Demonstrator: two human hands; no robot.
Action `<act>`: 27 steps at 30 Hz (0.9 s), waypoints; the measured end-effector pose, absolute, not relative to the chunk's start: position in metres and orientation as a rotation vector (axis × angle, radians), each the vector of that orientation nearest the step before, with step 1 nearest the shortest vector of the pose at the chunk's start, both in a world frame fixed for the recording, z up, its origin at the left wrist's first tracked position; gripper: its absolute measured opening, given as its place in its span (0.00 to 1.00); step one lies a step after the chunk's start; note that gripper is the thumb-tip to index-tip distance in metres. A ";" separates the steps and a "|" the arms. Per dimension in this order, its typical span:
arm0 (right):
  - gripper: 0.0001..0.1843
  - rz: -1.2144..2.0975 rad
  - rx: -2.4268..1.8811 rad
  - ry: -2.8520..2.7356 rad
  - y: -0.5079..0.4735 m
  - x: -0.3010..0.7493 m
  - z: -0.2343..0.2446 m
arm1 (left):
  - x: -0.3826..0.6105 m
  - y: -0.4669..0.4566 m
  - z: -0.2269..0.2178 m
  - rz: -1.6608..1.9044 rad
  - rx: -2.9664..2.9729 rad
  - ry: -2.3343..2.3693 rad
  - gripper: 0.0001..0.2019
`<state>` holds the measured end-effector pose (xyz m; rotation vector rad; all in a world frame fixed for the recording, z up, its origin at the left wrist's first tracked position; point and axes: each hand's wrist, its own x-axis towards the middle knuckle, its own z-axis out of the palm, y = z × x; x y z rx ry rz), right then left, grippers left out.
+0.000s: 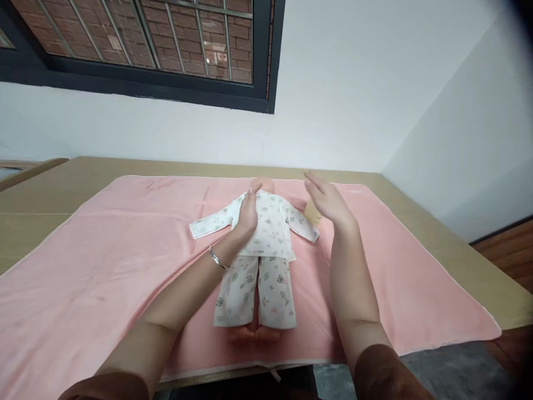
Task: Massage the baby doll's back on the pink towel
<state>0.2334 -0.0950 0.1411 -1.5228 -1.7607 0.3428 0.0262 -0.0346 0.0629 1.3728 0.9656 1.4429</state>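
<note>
Clothed doll [270, 225] lies on pink blanket [125, 239], atop bench [87, 178]. Left hand [249, 214] at its torso, contact unclear; right hand [328, 201] apart, near 1 arm. 2 grips unclenched, flat.

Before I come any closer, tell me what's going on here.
A doll in a patterned white top and trousers lies on a pink blanket, with someone's open left hand over the white top; whether it touches is unclear. The right hand is also open, raised off to one side, holding nothing.
</note>
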 end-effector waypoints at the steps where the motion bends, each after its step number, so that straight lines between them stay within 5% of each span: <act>1: 0.33 0.353 -1.531 -1.696 -0.098 0.245 0.143 | 0.036 -0.040 0.072 1.351 1.210 0.847 0.27; 7: 0.35 0.540 -1.731 -1.606 -0.095 0.272 0.140 | 0.101 -0.048 0.099 0.713 0.516 0.531 0.22; 27: 0.39 0.245 -1.948 -1.572 -0.074 0.261 0.129 | 0.118 -0.046 0.093 0.702 0.369 0.528 0.27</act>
